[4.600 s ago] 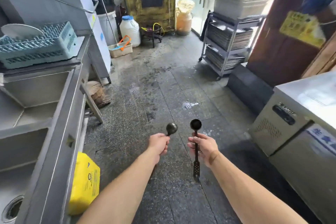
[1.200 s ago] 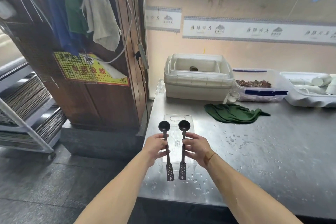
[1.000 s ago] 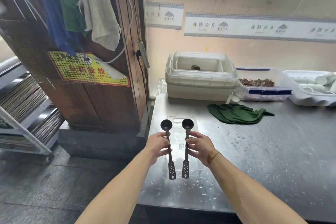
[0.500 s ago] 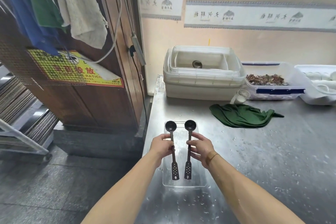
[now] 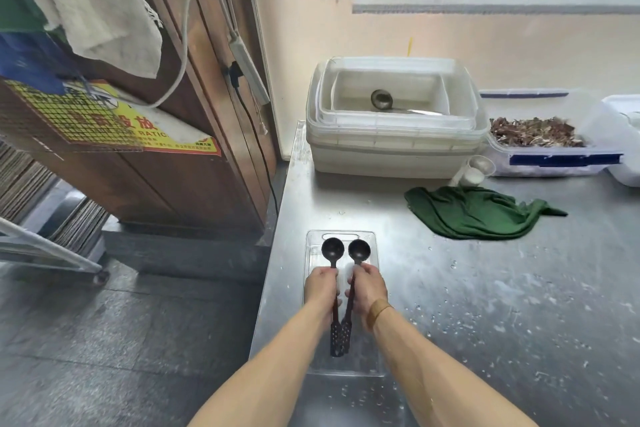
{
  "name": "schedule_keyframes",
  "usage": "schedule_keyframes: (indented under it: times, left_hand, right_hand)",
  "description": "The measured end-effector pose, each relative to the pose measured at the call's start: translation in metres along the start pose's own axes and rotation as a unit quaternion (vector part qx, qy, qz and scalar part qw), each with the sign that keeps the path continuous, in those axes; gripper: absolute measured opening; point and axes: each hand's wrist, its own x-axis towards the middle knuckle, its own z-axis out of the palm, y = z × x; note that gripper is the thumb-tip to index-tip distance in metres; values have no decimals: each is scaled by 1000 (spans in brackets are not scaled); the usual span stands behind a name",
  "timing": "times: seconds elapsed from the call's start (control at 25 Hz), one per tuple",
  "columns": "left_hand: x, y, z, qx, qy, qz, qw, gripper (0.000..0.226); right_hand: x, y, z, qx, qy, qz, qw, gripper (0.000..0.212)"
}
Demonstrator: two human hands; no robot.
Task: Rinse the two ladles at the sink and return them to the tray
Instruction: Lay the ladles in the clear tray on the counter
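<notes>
since the earlier frames, both hands are coming down from above the steel counter so the two black plastic ladles are now lying over the clear rectangular plastic tray (image 5: pixel 367 366). going left to right: the left hand (image 5: pixel 321 289) is clenching the handle of the left black ladle (image 5: pixel 332 249), and the right hand (image 5: pixel 367 287) is gripping the right black ladle (image 5: pixel 359 250) just beside it, the perforated handle ends touching or crossing low over the tray. whether they are resting on it i cannot tell. judging by the wet stainless steel counter (image 5: pixel 502 288), rinsing seems done; only letting go remains.
</notes>
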Motion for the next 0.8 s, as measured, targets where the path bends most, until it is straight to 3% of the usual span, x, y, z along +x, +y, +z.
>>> schedule_keyframes:
  times: [0.12,0.28,0.44,0.64,0.8]
  left_hand:
    - [11,-8,5,-19,7,-29,999,21]
    - [28,-17,4,-10,14,-35,999,48]
    - [29,-19,7,27,41,-38,998,58]
    - [27,-22,9,122,93,-9,988,54]
    - [26,-23,15,92,98,-3,991,37]
  right_hand:
    - [9,9,4,10,11,8,1000,23]
    - [19,19,8,-38,-12,7,999,41]
    - [24,21,10,-59,-9,24,998,49]
    - [31,22,10,-76,8,24,997,45]
    - [30,25,8,-127,34,2,991,41]
